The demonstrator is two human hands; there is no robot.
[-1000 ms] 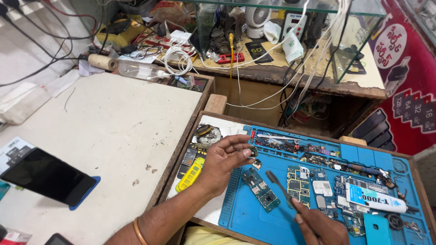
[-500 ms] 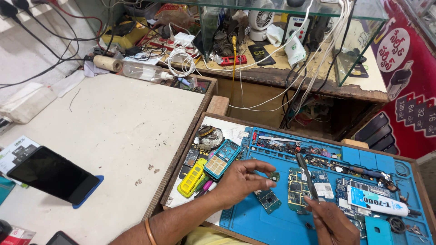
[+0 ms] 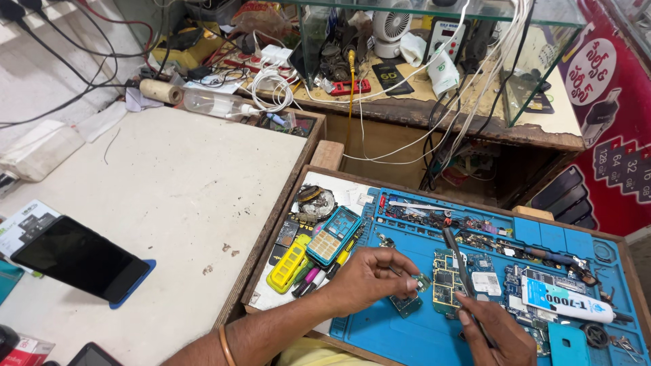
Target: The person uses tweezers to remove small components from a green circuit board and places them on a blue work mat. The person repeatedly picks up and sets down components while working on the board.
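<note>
- Your left grip (image 3: 369,278) pinches a small green circuit board (image 3: 407,303) that lies flat on the blue mat, right under its fingertips.
- Your right grip (image 3: 498,335) holds a dark slim tool (image 3: 460,261), slanting up and away from it over a second board.

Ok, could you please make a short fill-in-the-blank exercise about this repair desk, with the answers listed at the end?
1. The left hand pinches a small circuit board on a mat of ____ colour.
2. The right hand holds a thin dark ____.
3. A keypad phone with a teal frame lies beside a ____ phone casing.
4. The dark smartphone lies on the ____ table.

Answers: blue; tool; yellow; white
</note>
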